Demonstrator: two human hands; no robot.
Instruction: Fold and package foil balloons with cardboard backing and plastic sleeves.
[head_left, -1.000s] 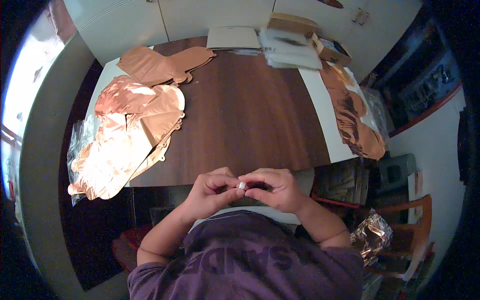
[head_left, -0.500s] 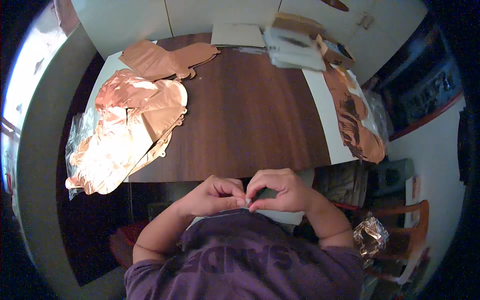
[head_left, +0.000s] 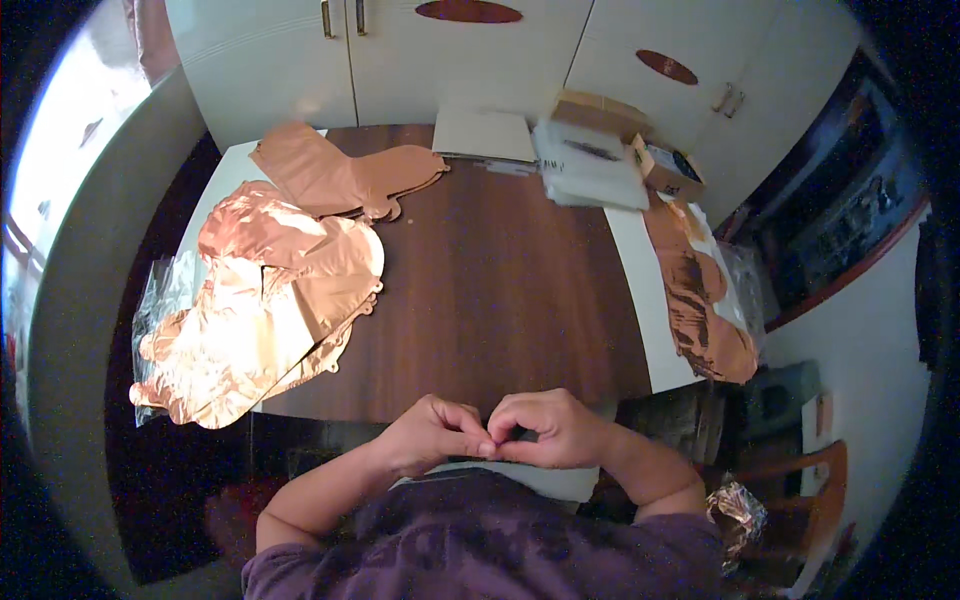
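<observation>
Close to my body, just off the table's near edge, my left hand (head_left: 437, 437) and my right hand (head_left: 552, 428) meet fingertip to fingertip. Both are closed in a pinch, thumbs against index fingers. Whatever lies between the fingertips is too small and too covered to name. On the left of the brown wood-grain table (head_left: 490, 290) lies a pile of shiny copper-coloured foil balloons (head_left: 270, 310), flat and overlapping. Behind it rest more flat foil balloons (head_left: 350, 175) in a duller copper tone.
At the back stand a pale flat box (head_left: 485, 137), a stack of clear plastic packets (head_left: 590, 165) and a small open cardboard box (head_left: 668, 168). Another flat copper foil balloon (head_left: 700, 310) lies along the right edge. A wooden chair (head_left: 825, 500) holds crumpled silvery foil (head_left: 738, 520).
My view has tilted up, so the table sits lower in the picture and more cabinet shows. My hands stay pinched together; the small pale bit seen between the fingertips is now hidden.
</observation>
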